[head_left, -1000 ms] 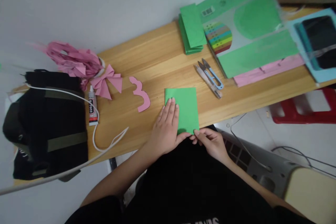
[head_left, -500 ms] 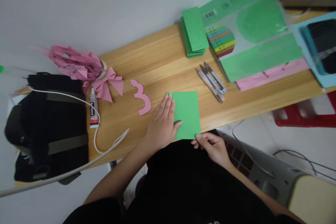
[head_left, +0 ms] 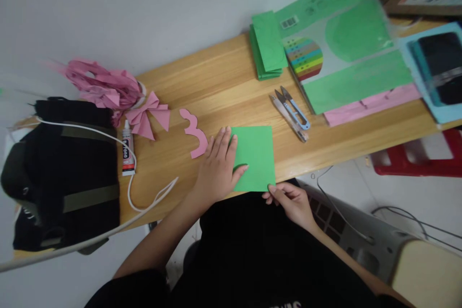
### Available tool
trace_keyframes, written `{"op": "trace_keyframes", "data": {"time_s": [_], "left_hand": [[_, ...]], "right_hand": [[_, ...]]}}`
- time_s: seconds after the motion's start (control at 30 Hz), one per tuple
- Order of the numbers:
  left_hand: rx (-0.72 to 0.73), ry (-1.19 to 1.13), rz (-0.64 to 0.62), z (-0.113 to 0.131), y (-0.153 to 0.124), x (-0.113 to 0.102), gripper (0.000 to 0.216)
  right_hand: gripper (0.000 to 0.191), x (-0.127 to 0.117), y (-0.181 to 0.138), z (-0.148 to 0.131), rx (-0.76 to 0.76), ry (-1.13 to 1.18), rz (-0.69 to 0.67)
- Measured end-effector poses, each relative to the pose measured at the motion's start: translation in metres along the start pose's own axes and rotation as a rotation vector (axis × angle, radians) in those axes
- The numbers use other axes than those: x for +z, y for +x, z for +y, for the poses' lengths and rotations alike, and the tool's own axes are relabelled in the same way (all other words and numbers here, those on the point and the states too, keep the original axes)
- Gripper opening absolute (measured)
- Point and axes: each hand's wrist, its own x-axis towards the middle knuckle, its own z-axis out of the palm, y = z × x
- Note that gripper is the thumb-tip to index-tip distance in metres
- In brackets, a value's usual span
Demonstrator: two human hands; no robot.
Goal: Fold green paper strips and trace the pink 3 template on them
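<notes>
A square of green paper (head_left: 255, 154) lies at the table's front edge, its near side slightly over it. My left hand (head_left: 218, 166) rests flat on its left side, fingers stretched out and thumb apart. The near right corner of the paper is pinched between thumb and fingers of my right hand (head_left: 288, 199). Just left of my left fingertips lies a wavy pink paper cutout (head_left: 197, 134). Beyond the paper, to the right, are blue-handled thread snips (head_left: 294, 107) and a clear, pen-like tool (head_left: 288, 118) side by side.
Folded green papers (head_left: 269, 43) stand near the wall beside a green paper pack (head_left: 346, 48). On the left are a pink paper bow (head_left: 149, 115), a glue tube (head_left: 128, 149), a white cable (head_left: 133, 195) and a black bag (head_left: 86, 163). A phone (head_left: 442, 67) lies far right.
My left hand has slid slightly left along the paper, and its fingers have spread a little. The right hand keeps its pinch on the corner.
</notes>
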Motion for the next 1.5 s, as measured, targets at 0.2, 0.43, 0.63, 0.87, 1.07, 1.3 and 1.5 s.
{"op": "trace_keyframes", "data": {"time_s": [0.2,0.43,0.63,0.87,1.07,1.3,1.5], "left_hand": [[0.020,0.039,0.003,-0.002,0.002,-0.003,0.069],[0.008,0.027,-0.003,-0.002,0.001,-0.002,0.070],[-0.002,0.036,-0.002,0.000,0.001,-0.001,0.072],[-0.025,0.070,-0.031,0.004,0.002,-0.006,0.072],[-0.041,0.071,-0.030,0.007,0.001,-0.005,0.070],[-0.013,0.092,-0.001,0.005,-0.010,-0.003,0.065],[0.117,0.066,0.015,-0.001,-0.045,-0.004,0.070]], "right_hand": [[0.044,0.000,0.001,0.003,-0.050,-0.033,-0.012],[0.043,-0.015,-0.001,-0.007,-0.152,-0.148,-0.095],[0.019,-0.020,0.009,-0.049,-0.856,-0.676,0.004],[0.051,0.030,0.080,-0.047,-1.022,-1.116,-0.216],[0.065,0.035,0.094,-0.047,-0.966,-1.168,-0.246],[0.062,0.038,0.088,-0.056,-0.919,-1.308,-0.240],[0.063,0.042,0.087,-0.057,-0.910,-1.318,-0.187]]}}
